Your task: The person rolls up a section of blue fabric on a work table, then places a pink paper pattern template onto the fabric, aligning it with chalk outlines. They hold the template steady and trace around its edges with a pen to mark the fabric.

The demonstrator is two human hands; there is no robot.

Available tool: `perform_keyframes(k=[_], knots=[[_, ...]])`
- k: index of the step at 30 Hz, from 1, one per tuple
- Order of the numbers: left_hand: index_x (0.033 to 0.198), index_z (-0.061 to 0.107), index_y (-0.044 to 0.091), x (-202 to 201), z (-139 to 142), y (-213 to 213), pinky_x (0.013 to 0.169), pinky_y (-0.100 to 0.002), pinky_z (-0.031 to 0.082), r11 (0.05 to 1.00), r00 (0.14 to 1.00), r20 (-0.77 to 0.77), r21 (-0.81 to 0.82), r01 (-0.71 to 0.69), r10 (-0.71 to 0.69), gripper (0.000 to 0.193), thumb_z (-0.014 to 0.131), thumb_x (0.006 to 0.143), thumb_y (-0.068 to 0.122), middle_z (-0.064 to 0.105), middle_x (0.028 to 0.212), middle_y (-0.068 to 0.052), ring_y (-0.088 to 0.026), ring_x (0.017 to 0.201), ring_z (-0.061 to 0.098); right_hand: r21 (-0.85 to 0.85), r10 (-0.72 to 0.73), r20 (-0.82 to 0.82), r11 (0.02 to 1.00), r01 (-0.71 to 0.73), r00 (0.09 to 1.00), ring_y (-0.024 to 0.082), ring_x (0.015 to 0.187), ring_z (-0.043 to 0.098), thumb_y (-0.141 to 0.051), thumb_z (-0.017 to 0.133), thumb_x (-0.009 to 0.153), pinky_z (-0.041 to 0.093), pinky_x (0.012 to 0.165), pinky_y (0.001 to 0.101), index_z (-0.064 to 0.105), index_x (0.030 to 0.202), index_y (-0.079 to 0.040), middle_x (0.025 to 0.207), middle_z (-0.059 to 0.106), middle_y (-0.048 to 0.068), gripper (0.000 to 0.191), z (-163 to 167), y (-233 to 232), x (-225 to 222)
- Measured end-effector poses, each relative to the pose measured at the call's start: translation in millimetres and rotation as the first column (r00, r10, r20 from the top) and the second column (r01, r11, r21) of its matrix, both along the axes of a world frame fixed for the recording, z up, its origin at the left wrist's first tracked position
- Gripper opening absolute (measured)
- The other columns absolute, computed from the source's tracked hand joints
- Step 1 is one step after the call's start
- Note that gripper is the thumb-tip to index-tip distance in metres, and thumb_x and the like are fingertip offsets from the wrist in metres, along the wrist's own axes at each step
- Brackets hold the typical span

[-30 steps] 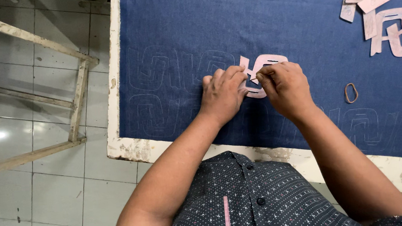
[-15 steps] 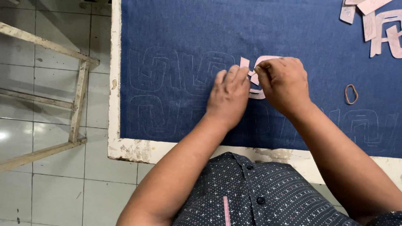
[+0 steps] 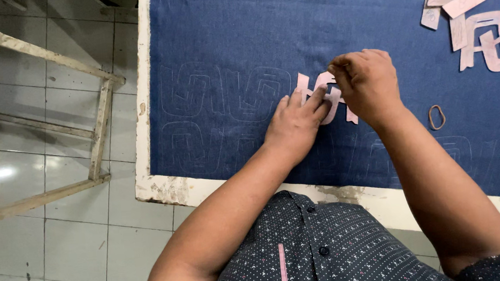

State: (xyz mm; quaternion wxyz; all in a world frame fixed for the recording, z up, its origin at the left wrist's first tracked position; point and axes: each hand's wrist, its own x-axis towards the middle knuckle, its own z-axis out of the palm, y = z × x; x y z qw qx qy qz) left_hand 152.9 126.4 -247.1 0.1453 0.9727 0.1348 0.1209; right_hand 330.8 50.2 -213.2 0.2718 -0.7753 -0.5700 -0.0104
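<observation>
The left hand (image 3: 297, 124) lies flat near the centre of the frame, fingers spread and pressing a pink cut-out template (image 3: 323, 95) against the blue cloth (image 3: 235, 45). Just to its right, the right hand (image 3: 365, 82) curls with thumb and forefinger pinched together at the template's upper edge; whether they grip the template itself or some small marker I cannot tell.

The likely trouble is slippage: the template is thin and narrow-armed, and if the pressing fingers ease off, it may creep on the cloth and sit out of line with the faint traced outlines (image 3: 216, 95) left of it. Cloth dragged under the palm could wrinkle and skew the shape too.

Further right lies a small rubber band (image 3: 436, 117), and at upper right a pile of other pink templates (image 3: 480, 18), which a sweeping forearm could scatter. A wooden frame (image 3: 37, 117) stands on the tiled floor at left.
</observation>
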Motion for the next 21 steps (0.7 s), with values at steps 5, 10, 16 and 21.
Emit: perform_keyframes(k=[5,10,16,21], knots=[[0.146,0.057,0.019,4.7,7.5,0.1,0.096,-0.05,0.048,0.998,0.993,-0.112,-0.057,0.033,-0.039,0.05,0.049,0.097,0.013,0.051,0.151,-0.01,-0.038,0.118,0.057,-0.039,-0.007,0.097,0.999,0.011,0.995,0.028,0.087,0.066,-0.016,0.077,0.101,0.048,0.099,0.0437,0.075,0.098,-0.01,0.089,0.072,0.004,0.006,-0.8,-15.6,11.9],[0.136,0.06,0.033,12.6,16.3,-7.5,0.098,-0.054,0.046,0.998,0.983,-0.182,0.053,0.042,-0.031,0.045,0.051,0.095,0.017,0.049,0.151,-0.012,-0.041,0.121,0.054,-0.032,-0.036,0.157,0.999,0.042,0.987,0.028,0.093,0.069,-0.016,0.075,0.106,0.048,0.111,0.0441,0.074,0.099,-0.009,0.09,0.074,0.005,0.01,6.2,-47.8,15.3],[0.137,0.06,0.033,13.5,17.3,-12.5,0.103,-0.06,0.044,0.997,0.974,-0.223,0.057,0.051,-0.037,0.047,0.053,0.094,0.016,0.045,0.154,-0.015,-0.043,0.121,0.052,-0.101,-0.04,0.074,0.994,0.048,0.996,0.031,0.089,0.069,-0.016,0.075,0.101,0.05,0.109,0.0484,0.074,0.097,-0.008,0.089,0.072,0.008,0.009,11.5,-86.7,-6.2],[0.138,0.061,0.032,12.3,12.1,-11.8,0.106,-0.061,0.042,0.997,0.978,-0.2,0.042,0.065,-0.056,0.048,0.055,0.093,0.016,0.044,0.155,-0.015,-0.045,0.124,0.051,-0.13,-0.076,0.003,0.989,0.075,0.997,0.03,0.086,0.069,-0.016,0.075,0.098,0.051,0.108,0.0479,0.073,0.098,-0.008,0.088,0.072,0.008,0.009,13.1,-112.9,-26.4]])
